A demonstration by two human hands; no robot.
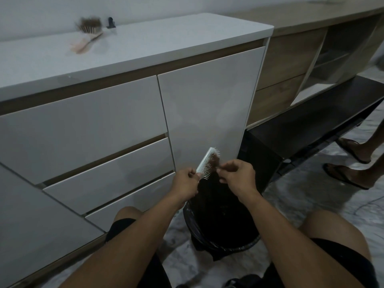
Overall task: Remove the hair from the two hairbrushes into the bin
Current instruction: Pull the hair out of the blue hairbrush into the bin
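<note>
Item one: white hairbrush (pixel 208 163), held over the bin (pixel 223 229). The left hand (pixel 185 182) grips its handle end, fingers pressed around it, bristles turned toward the right hand (pixel 239 173). A clump of brown hair (pixel 215 162) clings among the bristles near the top; the right hand's fingers pinch at this clump, thumb against forefinger. How much hair hangs down from it cannot be told, as it merges with the dark bin behind.

Item two: the bin, round, lined with a black bag, standing on the marble floor between the seated person's knees, directly beneath the brush. Its contents are too dark to make out.

Item three: wooden hairbrush (pixel 88 37), lying on the white counter (pixel 166 38) at the far left, well apart from the hands. Its head carries a thick tuft of brown hair, apparently untouched. A small dark object (pixel 110 22) stands just beside it.

Item four: a second person's feet in sandals (pixel 349 161), at the right edge, taking no part.

Progress, as judged: the first brush is being cleared but is not yet clean; the second brush remains wholly to do. Roughly the earlier half of the job.
</note>
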